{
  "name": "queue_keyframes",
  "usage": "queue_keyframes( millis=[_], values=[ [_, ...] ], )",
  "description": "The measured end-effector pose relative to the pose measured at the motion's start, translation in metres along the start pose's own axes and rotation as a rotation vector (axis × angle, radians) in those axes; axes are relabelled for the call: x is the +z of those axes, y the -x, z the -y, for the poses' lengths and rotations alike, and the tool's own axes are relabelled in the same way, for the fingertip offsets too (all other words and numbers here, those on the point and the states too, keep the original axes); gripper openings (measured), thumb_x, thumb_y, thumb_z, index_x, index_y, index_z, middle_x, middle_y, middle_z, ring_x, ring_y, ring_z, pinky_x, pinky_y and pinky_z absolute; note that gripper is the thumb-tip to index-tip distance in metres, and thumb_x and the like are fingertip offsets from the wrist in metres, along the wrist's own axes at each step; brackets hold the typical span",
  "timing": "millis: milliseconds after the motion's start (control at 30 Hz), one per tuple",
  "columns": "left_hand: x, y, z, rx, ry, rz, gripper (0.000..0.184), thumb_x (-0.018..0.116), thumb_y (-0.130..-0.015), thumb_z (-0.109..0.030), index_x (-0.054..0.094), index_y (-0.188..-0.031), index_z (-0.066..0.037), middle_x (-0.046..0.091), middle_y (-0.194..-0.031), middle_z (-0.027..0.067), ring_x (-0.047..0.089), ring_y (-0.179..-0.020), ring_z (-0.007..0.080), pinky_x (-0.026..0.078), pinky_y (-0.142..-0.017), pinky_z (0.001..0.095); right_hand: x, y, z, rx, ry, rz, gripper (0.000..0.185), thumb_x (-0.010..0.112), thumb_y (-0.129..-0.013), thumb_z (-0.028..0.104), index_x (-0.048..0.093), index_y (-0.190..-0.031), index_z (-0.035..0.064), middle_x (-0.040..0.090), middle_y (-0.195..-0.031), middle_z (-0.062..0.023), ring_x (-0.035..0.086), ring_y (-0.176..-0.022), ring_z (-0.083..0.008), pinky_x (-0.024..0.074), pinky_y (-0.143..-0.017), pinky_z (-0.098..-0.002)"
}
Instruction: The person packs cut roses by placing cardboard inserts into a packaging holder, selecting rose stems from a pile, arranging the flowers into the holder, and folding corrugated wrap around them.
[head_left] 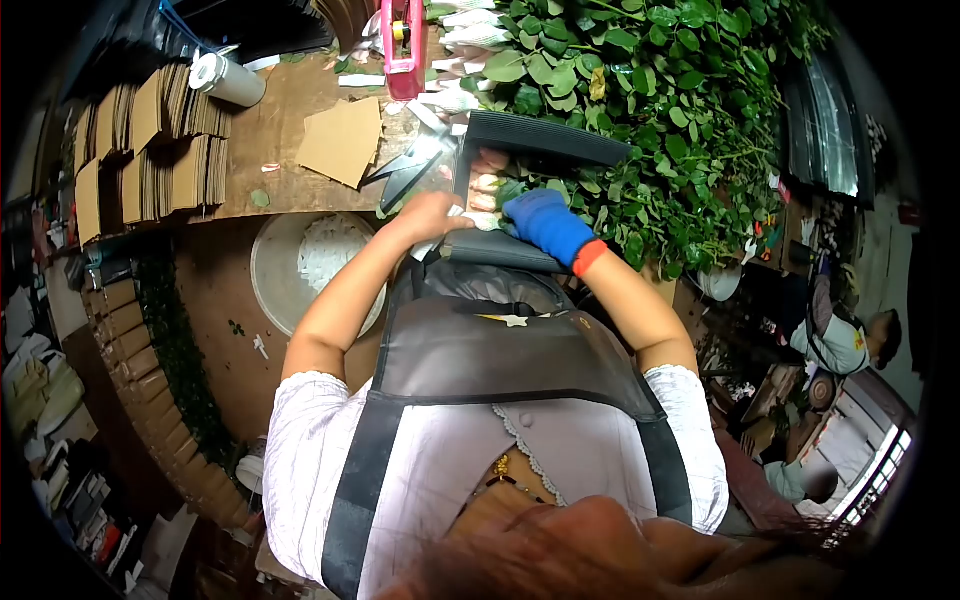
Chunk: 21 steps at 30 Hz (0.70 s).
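Observation:
My bare left hand [432,217] is closed at the table's front edge, its fingers on a white-wrapped flower bud [484,220]. Right beside it, my right hand [540,215] wears a blue glove with an orange cuff and is closed round something near the same bud; its fingertips are partly hidden. Pale pink buds [484,184] lie in a row between a dark ribbed holder [545,135] and my hands. A dark padded edge [505,249] lies just below them. Leafy green stems [640,180] spread out to the right.
Cardboard pieces [150,155] stand stacked at the left, near a white bottle [228,80]. One cardboard sheet [342,140], scissors [412,170] and a pink tape dispenser [403,50] lie on the table [250,185]. Below is a round white bin [275,270]. Other people [835,335] are at the right.

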<state>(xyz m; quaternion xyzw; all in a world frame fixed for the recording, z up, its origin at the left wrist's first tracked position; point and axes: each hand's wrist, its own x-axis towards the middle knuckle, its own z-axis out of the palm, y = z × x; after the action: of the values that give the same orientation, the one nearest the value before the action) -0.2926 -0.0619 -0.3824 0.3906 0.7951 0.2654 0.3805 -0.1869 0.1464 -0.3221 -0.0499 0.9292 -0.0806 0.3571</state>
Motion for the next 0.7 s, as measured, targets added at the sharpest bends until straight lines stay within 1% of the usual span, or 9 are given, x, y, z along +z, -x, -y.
queue_keyframes(
  millis=[67, 167, 200, 300, 467, 500, 567, 667, 700],
  values=[
    [0.011, -0.003, 0.009, 0.021, 0.096, -0.042, 0.038, 0.071, -0.090, -0.041, 0.072, -0.099, -0.003, 0.071, -0.084, 0.0188, 0.069, -0.082, 0.0334, 0.052, -0.077, 0.0408, 0.010, -0.012, 0.001, 0.008, 0.061, 0.004, 0.025, 0.059, -0.090, 0.023, 0.075, -0.099, 0.0055, 0.075, -0.100, -0.0159, 0.073, -0.094, -0.0316, 0.0564, -0.076, -0.0436],
    [0.029, 0.003, 0.011, -0.095, 0.312, -0.072, 0.041, 0.071, -0.088, -0.043, 0.073, -0.100, -0.004, 0.071, -0.089, 0.0217, 0.070, -0.085, 0.0356, 0.052, -0.079, 0.0433, 0.023, -0.024, 0.003, -0.002, 0.125, -0.054, 0.023, 0.058, -0.090, 0.017, 0.077, -0.098, 0.0057, 0.075, -0.099, -0.0162, 0.073, -0.094, -0.0302, 0.0572, -0.075, -0.0432],
    [0.031, 0.008, 0.000, -0.113, 0.374, -0.150, 0.035, 0.068, -0.088, -0.036, 0.071, -0.089, -0.001, 0.068, -0.076, 0.0203, 0.067, -0.071, 0.0322, 0.051, -0.069, 0.0409, 0.027, -0.027, 0.003, -0.011, 0.145, -0.081, 0.023, 0.057, -0.090, 0.015, 0.077, -0.099, 0.0059, 0.075, -0.099, -0.0162, 0.073, -0.094, -0.0297, 0.0574, -0.075, -0.0432],
    [0.051, 0.014, -0.003, -0.161, 0.571, -0.425, 0.032, 0.067, -0.086, -0.032, 0.068, -0.080, 0.000, 0.064, -0.068, 0.0187, 0.063, -0.062, 0.0291, 0.050, -0.062, 0.0394, 0.021, -0.023, 0.004, -0.024, 0.151, -0.043, 0.023, 0.057, -0.090, 0.013, 0.077, -0.098, 0.0043, 0.075, -0.100, -0.0162, 0.073, -0.093, -0.0305, 0.0575, -0.074, -0.0432],
    [0.003, 0.078, 0.003, -0.210, 0.253, -0.693, 0.024, 0.072, -0.080, -0.026, 0.068, -0.079, -0.003, 0.066, -0.067, 0.0133, 0.063, -0.060, 0.0278, 0.048, -0.057, 0.0387, 0.022, -0.023, 0.007, -0.061, 0.193, -0.063, 0.022, 0.057, -0.091, 0.014, 0.077, -0.095, 0.0049, 0.075, -0.100, -0.0157, 0.073, -0.092, -0.0305, 0.0568, -0.073, -0.0432],
    [-0.017, 0.100, 0.007, -0.264, 0.097, -0.664, 0.023, 0.075, -0.079, -0.025, 0.068, -0.077, -0.003, 0.066, -0.065, 0.0098, 0.062, -0.057, 0.0273, 0.045, -0.053, 0.0380, 0.025, -0.024, 0.006, -0.078, 0.212, -0.075, 0.022, 0.057, -0.091, 0.014, 0.077, -0.094, 0.0052, 0.075, -0.100, -0.0156, 0.073, -0.092, -0.0304, 0.0565, -0.073, -0.0433],
    [-0.036, 0.140, 0.041, -0.488, -0.430, -0.199, 0.027, 0.076, -0.080, -0.031, 0.069, -0.080, -0.005, 0.069, -0.077, 0.0155, 0.065, -0.072, 0.0378, 0.051, -0.064, 0.0463, 0.036, -0.035, 0.004, -0.112, 0.269, -0.037, 0.023, 0.056, -0.093, 0.017, 0.075, -0.102, 0.0071, 0.075, -0.100, -0.0145, 0.073, -0.092, -0.0291, 0.0555, -0.072, -0.0431],
    [-0.033, 0.142, 0.041, -0.160, -0.609, -0.363, 0.024, 0.074, -0.082, -0.030, 0.069, -0.086, -0.007, 0.069, -0.086, 0.0145, 0.066, -0.083, 0.0340, 0.052, -0.075, 0.0483, 0.038, -0.040, 0.007, -0.169, 0.301, -0.073, 0.023, 0.056, -0.093, 0.024, 0.074, -0.101, 0.0116, 0.074, -0.095, -0.0133, 0.073, -0.088, -0.0283, 0.0555, -0.070, -0.0427],
    [-0.029, 0.118, 0.030, -0.097, -0.290, -0.403, 0.025, 0.073, -0.087, -0.030, 0.067, -0.093, -0.006, 0.068, -0.094, 0.0132, 0.064, -0.087, 0.0325, 0.051, -0.078, 0.0430, 0.030, -0.037, 0.011, -0.186, 0.301, -0.098, 0.022, 0.057, -0.093, 0.026, 0.073, -0.099, 0.0134, 0.074, -0.092, -0.0129, 0.073, -0.086, -0.0282, 0.0558, -0.069, -0.0425]
  ],
)
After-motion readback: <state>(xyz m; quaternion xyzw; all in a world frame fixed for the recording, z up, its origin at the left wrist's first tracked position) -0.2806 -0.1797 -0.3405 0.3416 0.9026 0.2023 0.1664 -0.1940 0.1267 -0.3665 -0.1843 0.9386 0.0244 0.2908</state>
